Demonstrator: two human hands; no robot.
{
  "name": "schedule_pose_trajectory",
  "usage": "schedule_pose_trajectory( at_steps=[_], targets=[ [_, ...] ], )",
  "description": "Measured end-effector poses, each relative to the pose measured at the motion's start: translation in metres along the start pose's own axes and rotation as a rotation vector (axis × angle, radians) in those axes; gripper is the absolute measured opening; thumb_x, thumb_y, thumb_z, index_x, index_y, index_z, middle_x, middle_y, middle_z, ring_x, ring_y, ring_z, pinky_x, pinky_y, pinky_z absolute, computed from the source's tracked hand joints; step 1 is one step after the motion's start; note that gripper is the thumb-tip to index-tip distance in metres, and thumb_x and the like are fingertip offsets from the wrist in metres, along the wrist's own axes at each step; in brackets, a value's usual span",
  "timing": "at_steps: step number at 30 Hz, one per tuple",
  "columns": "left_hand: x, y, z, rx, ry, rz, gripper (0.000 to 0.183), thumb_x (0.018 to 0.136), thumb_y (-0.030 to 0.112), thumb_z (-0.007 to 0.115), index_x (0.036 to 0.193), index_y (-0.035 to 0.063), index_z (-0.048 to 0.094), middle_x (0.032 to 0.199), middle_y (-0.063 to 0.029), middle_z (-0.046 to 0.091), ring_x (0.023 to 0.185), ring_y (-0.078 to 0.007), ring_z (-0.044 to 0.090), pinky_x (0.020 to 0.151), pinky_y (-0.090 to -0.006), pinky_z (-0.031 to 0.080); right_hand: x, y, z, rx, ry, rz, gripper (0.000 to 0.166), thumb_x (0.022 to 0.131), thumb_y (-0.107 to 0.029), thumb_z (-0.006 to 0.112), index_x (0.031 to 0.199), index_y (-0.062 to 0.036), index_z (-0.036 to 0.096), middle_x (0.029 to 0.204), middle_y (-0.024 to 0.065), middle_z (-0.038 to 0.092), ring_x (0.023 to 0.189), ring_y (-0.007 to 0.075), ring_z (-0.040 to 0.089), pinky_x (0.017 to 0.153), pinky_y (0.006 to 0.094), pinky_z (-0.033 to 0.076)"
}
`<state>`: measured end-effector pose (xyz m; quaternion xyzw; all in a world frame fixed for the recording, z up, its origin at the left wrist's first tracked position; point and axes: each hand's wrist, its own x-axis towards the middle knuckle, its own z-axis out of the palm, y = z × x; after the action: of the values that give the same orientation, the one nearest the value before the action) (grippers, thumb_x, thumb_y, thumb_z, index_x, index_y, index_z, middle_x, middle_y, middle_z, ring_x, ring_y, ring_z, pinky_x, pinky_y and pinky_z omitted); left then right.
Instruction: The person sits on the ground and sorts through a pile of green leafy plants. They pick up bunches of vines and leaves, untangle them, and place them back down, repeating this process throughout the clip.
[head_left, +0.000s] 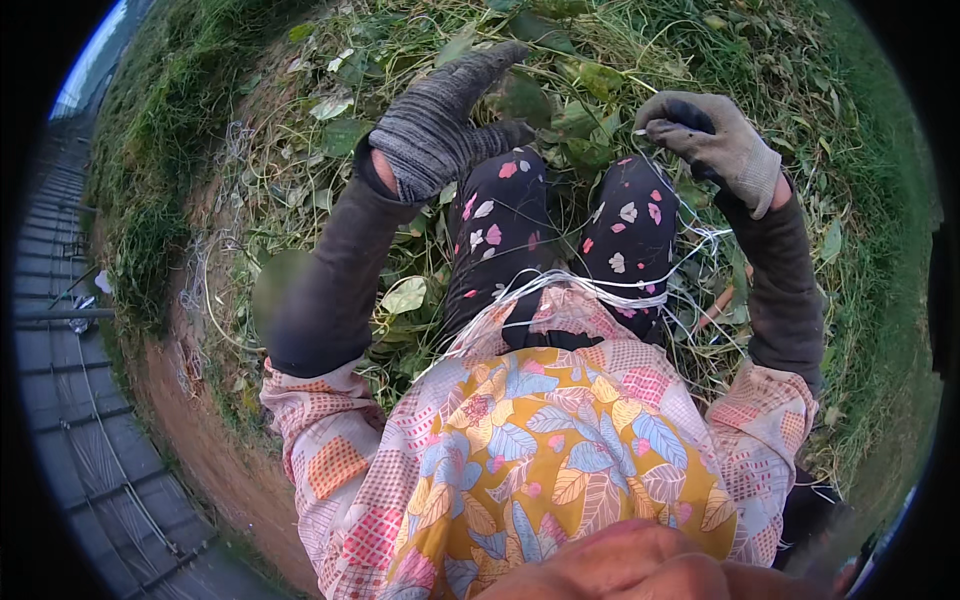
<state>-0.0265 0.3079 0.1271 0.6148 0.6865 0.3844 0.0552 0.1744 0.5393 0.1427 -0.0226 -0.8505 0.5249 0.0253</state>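
My left hand (450, 112), in a dark grey knit glove, reaches over a heap of leafy green vines (581, 124). Its fingers are stretched out with the thumb apart, and I see nothing held in it. Across from it, my right hand (709, 139) wears a beige glove with dark patches. Its fingers and thumb pinch a thin white string, whose short end pokes out beside the fingertips. More white strings (600, 289) lie in a loose bundle across my lap and trail down past my right knee. Leaves hide some of the vine stems between my hands.
My knees in flowered trousers (499, 210) press close to the vines. A stick-like brown piece (724, 300) lies near my right forearm. Tangled pale strings (195, 285) lie on bare soil at left, and beyond the grass stretches a dark panelled surface (82, 390) with crossing bars.
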Motion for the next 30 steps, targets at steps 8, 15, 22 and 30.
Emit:
schedule_pose_trajectory(
  at_steps=[8,15,22,30],
  targets=[
    [0.081,0.044,0.069,-0.889,-0.553,-0.273,0.027,0.089,0.025,0.057,0.08,0.0007,0.063,0.066,-0.0023,0.054,0.056,-0.0149,0.052,0.061,-0.0294,0.044,-0.063,0.009,-0.049,0.073,0.174,0.08,0.023,0.09,-0.026,0.058,0.094,-0.0031,0.06,0.078,-0.0037,0.052,0.066,0.0013,0.046,0.056,0.0168,0.034],
    [0.032,-0.016,-0.164,-0.767,-0.048,-0.356,0.028,0.09,0.03,0.058,0.093,0.0023,0.061,0.059,0.0042,0.041,0.053,-0.0094,0.036,0.059,-0.0255,0.031,-0.17,0.082,-0.122,0.292,0.234,0.212,0.037,0.088,-0.034,0.06,0.103,-0.0011,0.051,0.067,-0.0082,0.047,0.046,0.0009,0.035,0.04,0.0173,0.024],
    [-0.107,-0.042,-0.369,-0.281,0.056,-0.548,0.025,0.089,0.027,0.06,0.092,0.0021,0.061,0.063,0.0031,0.047,0.054,-0.0089,0.041,0.055,-0.0258,0.033,-0.23,0.159,-0.149,-0.011,0.623,0.566,0.029,0.09,-0.027,0.057,0.11,-0.0054,0.058,0.066,-0.0067,0.048,0.048,0.0035,0.035,0.044,0.0203,0.027],
    [-0.275,0.082,-0.358,-0.243,0.547,-0.846,0.015,0.084,0.019,0.067,0.089,0.006,0.063,0.066,0.0024,0.053,0.054,-0.0079,0.045,0.048,-0.0227,0.035,-0.233,0.222,-0.162,0.164,0.443,0.543,0.017,0.086,-0.018,0.062,0.094,-0.0039,0.059,0.068,-0.0019,0.056,0.049,0.0049,0.044,0.041,0.019,0.033]
  ],
)
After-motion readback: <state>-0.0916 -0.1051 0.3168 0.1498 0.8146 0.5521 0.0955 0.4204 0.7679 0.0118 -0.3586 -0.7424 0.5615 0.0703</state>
